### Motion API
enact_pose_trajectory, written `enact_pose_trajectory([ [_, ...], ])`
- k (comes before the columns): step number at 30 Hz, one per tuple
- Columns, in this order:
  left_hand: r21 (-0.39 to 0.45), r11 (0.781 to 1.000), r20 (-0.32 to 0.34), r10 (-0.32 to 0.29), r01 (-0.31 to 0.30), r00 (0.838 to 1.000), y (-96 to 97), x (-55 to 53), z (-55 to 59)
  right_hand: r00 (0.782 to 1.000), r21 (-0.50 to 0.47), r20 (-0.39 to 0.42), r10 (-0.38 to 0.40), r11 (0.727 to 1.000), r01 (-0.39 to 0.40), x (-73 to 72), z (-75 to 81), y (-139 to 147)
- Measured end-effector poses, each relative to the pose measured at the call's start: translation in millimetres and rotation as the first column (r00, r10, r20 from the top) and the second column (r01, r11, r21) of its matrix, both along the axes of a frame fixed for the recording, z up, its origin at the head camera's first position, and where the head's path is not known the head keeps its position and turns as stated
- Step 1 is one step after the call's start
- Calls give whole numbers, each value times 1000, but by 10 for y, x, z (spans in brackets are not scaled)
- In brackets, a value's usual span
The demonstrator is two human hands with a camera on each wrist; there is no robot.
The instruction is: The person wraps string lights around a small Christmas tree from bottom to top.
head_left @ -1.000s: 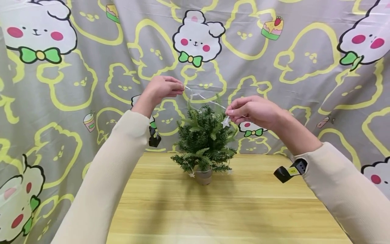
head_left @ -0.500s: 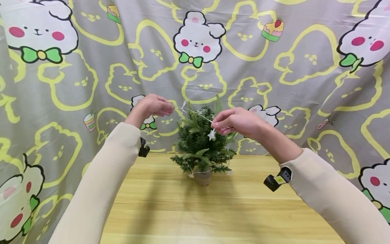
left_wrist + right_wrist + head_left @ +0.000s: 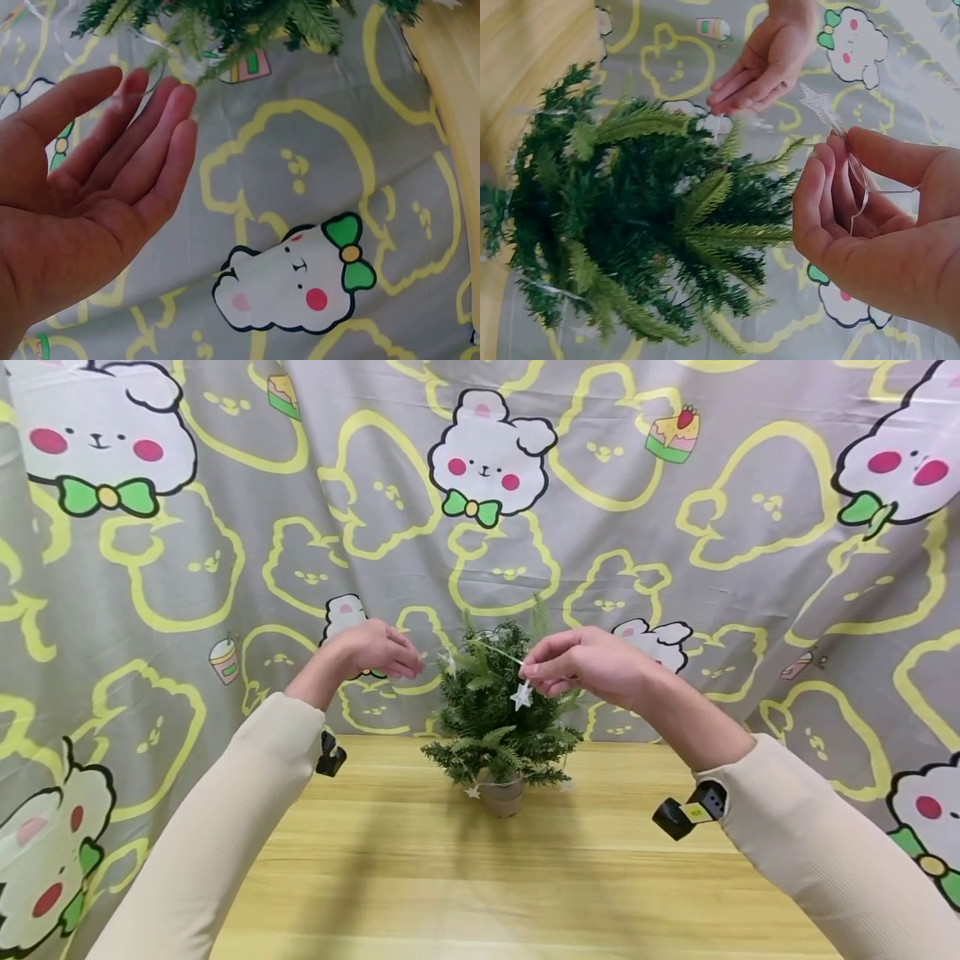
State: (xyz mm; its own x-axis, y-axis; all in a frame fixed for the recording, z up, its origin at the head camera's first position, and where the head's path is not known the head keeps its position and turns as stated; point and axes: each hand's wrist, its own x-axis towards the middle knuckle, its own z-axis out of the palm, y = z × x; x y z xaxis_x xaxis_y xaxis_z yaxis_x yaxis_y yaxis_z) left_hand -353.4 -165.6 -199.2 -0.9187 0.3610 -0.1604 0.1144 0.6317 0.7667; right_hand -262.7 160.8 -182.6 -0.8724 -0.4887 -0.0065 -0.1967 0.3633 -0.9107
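Note:
A small artificial Christmas tree (image 3: 495, 710) in a brown pot (image 3: 504, 802) stands on the wooden table. To its right, my right hand (image 3: 588, 667) pinches the wire of a star string light, also seen in the right wrist view. A clear star (image 3: 521, 695) dangles under those fingertips, and the wire (image 3: 501, 651) runs left across the treetop. My left hand (image 3: 378, 650) is left of the tree with relaxed, loosely bent fingers; in the left wrist view its palm (image 3: 97, 202) holds nothing that I can make out. Thin wire shows near its fingertips there.
More of the string light circles the lower branches, with a small star (image 3: 472, 792) by the pot. A patterned grey curtain (image 3: 300, 552) hangs close behind the tree and along the left. The wooden table (image 3: 480, 877) extends in front.
My left hand has let go of the wire and moved down and left, away from the treetop. My right hand has moved left and down with the star, and the wire has sunk onto the tree.

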Motion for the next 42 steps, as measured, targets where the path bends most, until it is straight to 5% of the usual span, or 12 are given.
enact_pose_trajectory([
  [5, 105, 990, -100, 107, -97, 989, -6, 14, 1, 997, -87, -27, -73, 994, 71, 16, 83, -53],
  [10, 148, 981, -106, 140, -124, 984, -11, 33, 18, 998, -97, -29, -53, 994, 50, 32, 123, -125],
  [16, -20, 997, -169, 76, -80, 983, -88, 79, -146, 998, 73, -20, 67, 995, -65, 100, -29, -178],
  [23, -170, 985, -221, -3, -35, 975, -46, 158, -388, 994, 162, 20, 105, 981, -107, 123, -291, -81],
  [42, -140, 990, -240, -63, 30, 969, 192, 341, -575, 985, 277, 75, 153, 946, -168, 203, -360, 433],
])
